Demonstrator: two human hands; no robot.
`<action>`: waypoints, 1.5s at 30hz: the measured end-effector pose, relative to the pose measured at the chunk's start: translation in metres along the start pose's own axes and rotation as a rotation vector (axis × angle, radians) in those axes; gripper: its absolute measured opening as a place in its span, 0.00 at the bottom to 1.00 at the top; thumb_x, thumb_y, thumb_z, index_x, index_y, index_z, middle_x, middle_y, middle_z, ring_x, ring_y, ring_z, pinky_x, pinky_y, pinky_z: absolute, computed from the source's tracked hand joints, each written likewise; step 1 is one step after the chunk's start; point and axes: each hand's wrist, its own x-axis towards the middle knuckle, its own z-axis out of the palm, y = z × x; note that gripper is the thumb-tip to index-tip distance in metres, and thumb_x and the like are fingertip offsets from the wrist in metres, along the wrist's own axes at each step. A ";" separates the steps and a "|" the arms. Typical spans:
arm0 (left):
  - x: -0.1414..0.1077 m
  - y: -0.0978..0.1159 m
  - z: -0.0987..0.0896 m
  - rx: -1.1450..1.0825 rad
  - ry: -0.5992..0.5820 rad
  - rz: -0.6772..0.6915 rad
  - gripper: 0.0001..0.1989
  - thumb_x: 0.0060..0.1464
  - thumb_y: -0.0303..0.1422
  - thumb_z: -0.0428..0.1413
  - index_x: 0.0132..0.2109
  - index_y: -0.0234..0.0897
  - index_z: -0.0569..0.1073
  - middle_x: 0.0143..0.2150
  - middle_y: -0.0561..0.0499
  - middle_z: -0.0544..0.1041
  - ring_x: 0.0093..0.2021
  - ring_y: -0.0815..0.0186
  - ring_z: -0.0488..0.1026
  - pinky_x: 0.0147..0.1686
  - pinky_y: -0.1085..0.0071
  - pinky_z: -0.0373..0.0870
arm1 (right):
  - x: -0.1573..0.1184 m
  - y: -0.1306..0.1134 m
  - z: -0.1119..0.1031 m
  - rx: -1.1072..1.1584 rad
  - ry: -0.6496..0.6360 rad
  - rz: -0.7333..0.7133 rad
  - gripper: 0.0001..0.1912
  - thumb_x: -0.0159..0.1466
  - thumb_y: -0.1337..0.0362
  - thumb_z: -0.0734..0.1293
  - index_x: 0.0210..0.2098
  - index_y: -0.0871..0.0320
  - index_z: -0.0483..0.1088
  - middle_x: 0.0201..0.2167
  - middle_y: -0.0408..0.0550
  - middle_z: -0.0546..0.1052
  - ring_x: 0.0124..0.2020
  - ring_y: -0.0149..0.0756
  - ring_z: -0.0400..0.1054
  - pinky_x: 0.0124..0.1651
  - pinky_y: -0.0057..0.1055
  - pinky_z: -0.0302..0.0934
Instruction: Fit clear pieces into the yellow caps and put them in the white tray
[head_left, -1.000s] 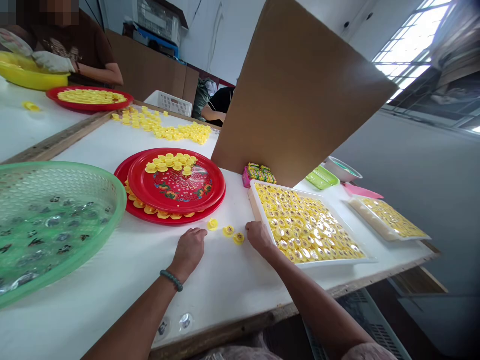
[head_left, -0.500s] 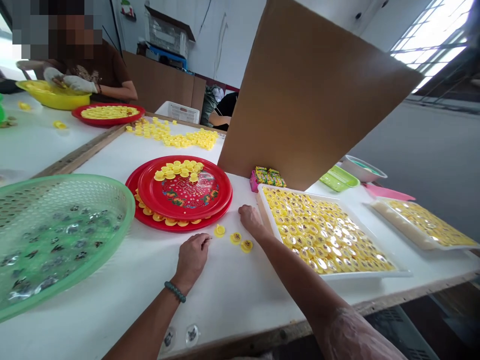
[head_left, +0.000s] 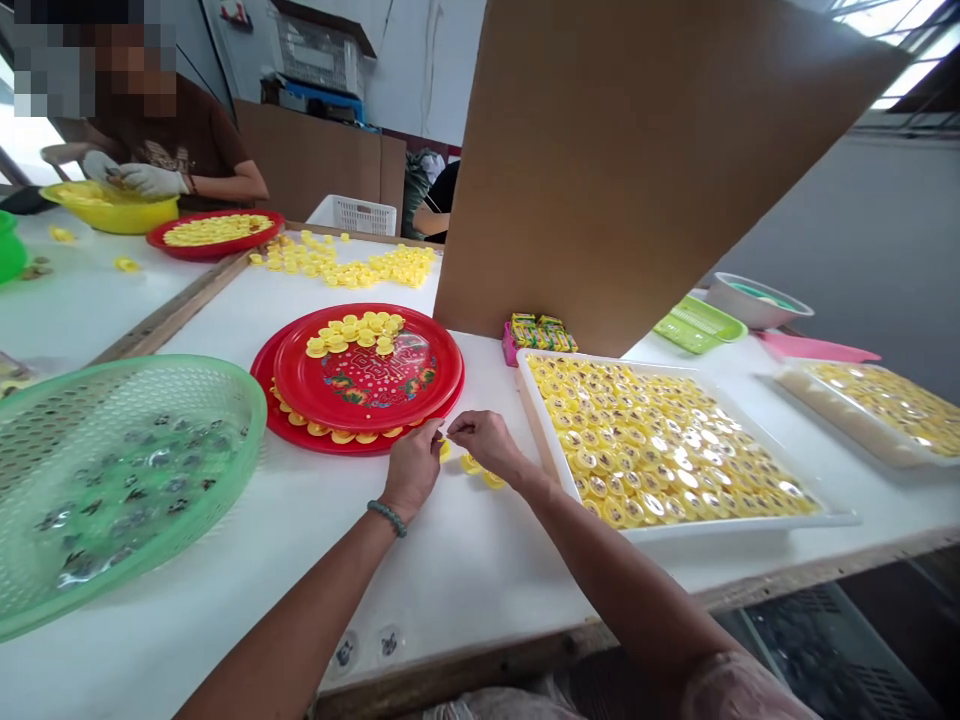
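My left hand [head_left: 415,466] and my right hand [head_left: 486,441] meet just in front of the red plates, fingertips almost touching. Both are closed in a pinch; whatever sits between the fingers is too small to make out. Small round yellow pieces [head_left: 470,464] lie on the table under and beside my right hand, partly covered by it. The upper red plate [head_left: 360,385] carries a cluster of yellow cups [head_left: 352,332]; more yellow pieces show between it and the lower red plate [head_left: 274,430]. Two clear discs with animal pictures [head_left: 389,642] rest near the table's front edge.
A green basket [head_left: 251,400] of clear picture discs stands left. To the right, a white tray [head_left: 551,440] holds rows of yellow pieces, with another tray [head_left: 840,425] beyond. A cardboard sheet [head_left: 622,180] leans behind. Across the table, a person with gloved hands works over a yellow bowl [head_left: 112,215].
My hands have come together: the left moved right and up, the right slightly left. Both now pinch over the loose yellow pieces. The view has shifted a little.
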 end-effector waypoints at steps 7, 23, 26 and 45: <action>-0.007 -0.009 -0.004 -0.051 -0.014 -0.060 0.18 0.54 0.27 0.51 0.53 0.38 0.67 0.37 0.50 0.80 0.37 0.62 0.76 0.37 0.69 0.69 | 0.001 -0.005 0.004 0.013 -0.044 0.000 0.09 0.55 0.72 0.63 0.31 0.58 0.75 0.26 0.42 0.78 0.30 0.30 0.71 0.35 0.22 0.60; -0.005 0.004 -0.013 0.370 -0.401 0.296 0.08 0.55 0.26 0.47 0.34 0.34 0.71 0.36 0.46 0.73 0.37 0.61 0.72 0.33 0.70 0.64 | -0.032 0.031 -0.082 -0.965 -0.313 -0.127 0.11 0.55 0.75 0.60 0.26 0.62 0.74 0.26 0.56 0.75 0.43 0.43 0.63 0.44 0.34 0.51; -0.018 0.000 -0.020 0.354 -0.381 0.252 0.07 0.55 0.29 0.49 0.36 0.35 0.72 0.38 0.46 0.73 0.39 0.61 0.72 0.35 0.69 0.65 | -0.038 0.037 -0.068 -1.009 -0.337 -0.159 0.12 0.56 0.75 0.59 0.25 0.63 0.74 0.25 0.57 0.75 0.40 0.44 0.63 0.46 0.37 0.47; -0.076 -0.045 -0.053 0.045 -0.177 0.021 0.15 0.50 0.35 0.53 0.46 0.38 0.73 0.46 0.48 0.75 0.44 0.60 0.72 0.45 0.68 0.68 | -0.034 0.023 -0.081 -1.040 -0.263 0.103 0.17 0.59 0.75 0.54 0.38 0.62 0.73 0.36 0.56 0.76 0.38 0.41 0.68 0.37 0.30 0.54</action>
